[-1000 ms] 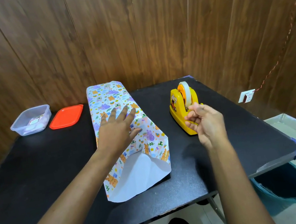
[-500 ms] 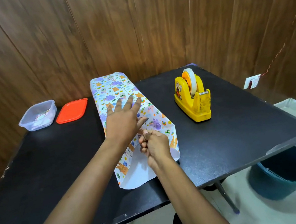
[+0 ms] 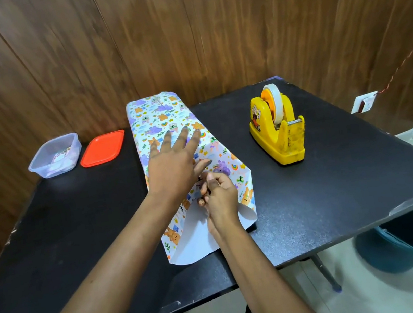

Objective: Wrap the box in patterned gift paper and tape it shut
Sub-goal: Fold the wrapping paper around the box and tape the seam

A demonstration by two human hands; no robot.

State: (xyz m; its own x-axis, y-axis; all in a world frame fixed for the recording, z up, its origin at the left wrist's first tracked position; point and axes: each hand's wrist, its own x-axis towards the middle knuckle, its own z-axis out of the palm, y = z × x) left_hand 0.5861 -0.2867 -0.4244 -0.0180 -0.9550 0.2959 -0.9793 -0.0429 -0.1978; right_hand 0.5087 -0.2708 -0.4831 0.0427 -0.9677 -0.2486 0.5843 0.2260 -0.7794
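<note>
Both forearms reach forward from the near edge. The long box in cartoon-patterned gift paper [image 3: 161, 114] lies mid black worktop [image 3: 77, 229], its long axis running near to far and the paper at its near end unfolded. The left hand [image 3: 174, 166] lies flat on top, fingers spread. The right hand [image 3: 219, 194], touching the left thumb, curls tightly against the paper; whether it pinches anything cannot be told.

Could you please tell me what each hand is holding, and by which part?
The left hand holds nothing; it presses flat on the paper. The right hand curls beside it; its hold cannot be told.
</note>
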